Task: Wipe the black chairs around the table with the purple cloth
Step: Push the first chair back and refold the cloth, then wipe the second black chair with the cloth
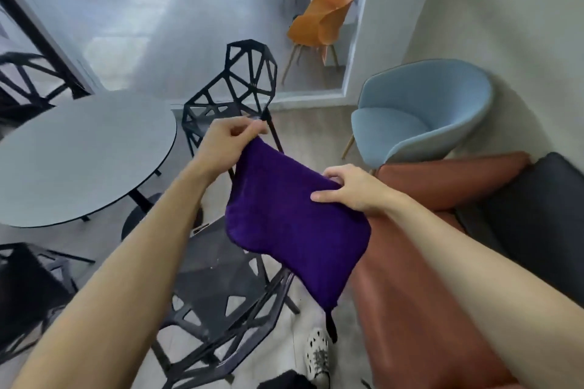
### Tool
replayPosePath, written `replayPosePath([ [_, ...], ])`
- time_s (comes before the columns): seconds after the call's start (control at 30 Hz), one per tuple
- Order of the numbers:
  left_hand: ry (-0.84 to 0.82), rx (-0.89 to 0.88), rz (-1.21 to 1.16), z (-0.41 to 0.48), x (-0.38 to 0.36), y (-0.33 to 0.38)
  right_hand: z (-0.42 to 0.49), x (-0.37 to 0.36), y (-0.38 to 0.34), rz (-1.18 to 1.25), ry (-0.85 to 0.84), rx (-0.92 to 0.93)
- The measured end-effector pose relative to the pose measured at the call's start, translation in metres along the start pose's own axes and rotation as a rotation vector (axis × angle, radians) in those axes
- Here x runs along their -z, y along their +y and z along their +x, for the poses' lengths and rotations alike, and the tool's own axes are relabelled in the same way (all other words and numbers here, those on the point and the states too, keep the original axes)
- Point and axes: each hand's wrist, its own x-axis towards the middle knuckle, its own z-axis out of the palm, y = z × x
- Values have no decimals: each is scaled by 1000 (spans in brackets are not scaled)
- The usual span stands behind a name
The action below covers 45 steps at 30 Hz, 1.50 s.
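Note:
I hold the purple cloth [290,224] stretched between both hands in the air, above a black lattice chair [218,290] right below me. My left hand [227,145] pinches the cloth's upper corner. My right hand [350,188] grips its right edge with curled fingers. The cloth hangs down from the two hands and touches no chair. A second black lattice chair [240,85] stands behind the cloth, beside the round grey table [79,155]. More black chairs show at the far left [22,82] and lower left [28,290].
A light blue armchair [420,114] stands at the right against the wall. A brown sofa [420,278] with a dark cushion [543,221] fills the lower right. An orange chair [325,22] sits behind a glass partition. My shoe [317,357] shows on the floor.

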Motion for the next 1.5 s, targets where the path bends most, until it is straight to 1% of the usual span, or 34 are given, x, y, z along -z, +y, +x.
replayPosePath([
  [0.07,-108,82,21,9,18,-11,23,14,-5,-9,-65,19],
  [0.13,-140,147,176,13,34,-23,48,28,-14,-74,-109,64],
  [0.17,-135,173,297,13,38,-27,59,35,-22,-132,-120,90],
  [0.23,-86,162,539,16,45,-34,83,43,-38,-308,-159,157],
  [0.27,-33,148,615,17,49,-38,95,45,-49,-409,-177,192],
  [0.3,31,145,639,16,53,-41,108,47,-60,-491,-198,220],
  [0.33,94,157,623,16,57,-46,124,48,-68,-536,-218,238],
  [0.37,148,176,554,15,60,-52,140,49,-77,-560,-245,257],
  [0.43,264,261,308,13,65,-59,173,54,-91,-572,-346,315],
  [0.5,397,352,102,11,66,-59,200,58,-105,-436,-536,338],
  [0.57,536,370,78,14,68,-56,221,60,-123,-279,-739,342],
  [0.63,645,371,178,23,67,-52,241,51,-137,-229,-885,333],
  [0.67,671,385,263,30,67,-53,252,42,-140,-223,-915,315],
  [0.7,693,416,362,35,66,-53,263,31,-141,-219,-920,276],
  [0.77,755,500,504,35,60,-52,284,1,-135,-192,-848,185],
  [0.83,796,495,452,21,39,-53,300,-26,-128,-36,-726,121],
  [0.87,774,469,381,12,23,-55,304,-37,-129,105,-690,72],
  [0.9,711,460,314,3,3,-57,306,-47,-129,256,-704,29],
  [0.93,623,473,272,-5,-18,-61,306,-57,-128,361,-745,-1],
  [0.97,540,496,255,-11,-37,-69,304,-67,-127,384,-792,-24],
  [1.0,480,520,245,-17,-53,-77,300,-79,-126,321,-835,-12],
  [1.03,444,547,230,-23,-67,-87,295,-91,-123,201,-834,31],
  [1.1,432,616,163,-41,-89,-104,287,-122,-110,-32,-757,152],
  [1.13,456,660,122,-55,-99,-111,284,-137,-103,-84,-726,180],
  [1.2,573,765,85,-91,-124,-128,280,-158,-88,-55,-719,145],
  [1.27,800,903,84,-135,-151,-140,274,-174,-76,31,-745,34],
  [1.33,1118,1033,109,-178,-179,-145,271,-190,-62,87,-786,-60],
  [1.4,1489,1159,110,-212,-206,-143,271,-211,-47,109,-848,-109],
  [1.47,1843,1263,-11,-230,-236,-143,271,-234,-35,133,-915,-156],
  [1.5,1962,1307,-78,-232,-253,-145,272,-243,-31,154,-955,-201],
])
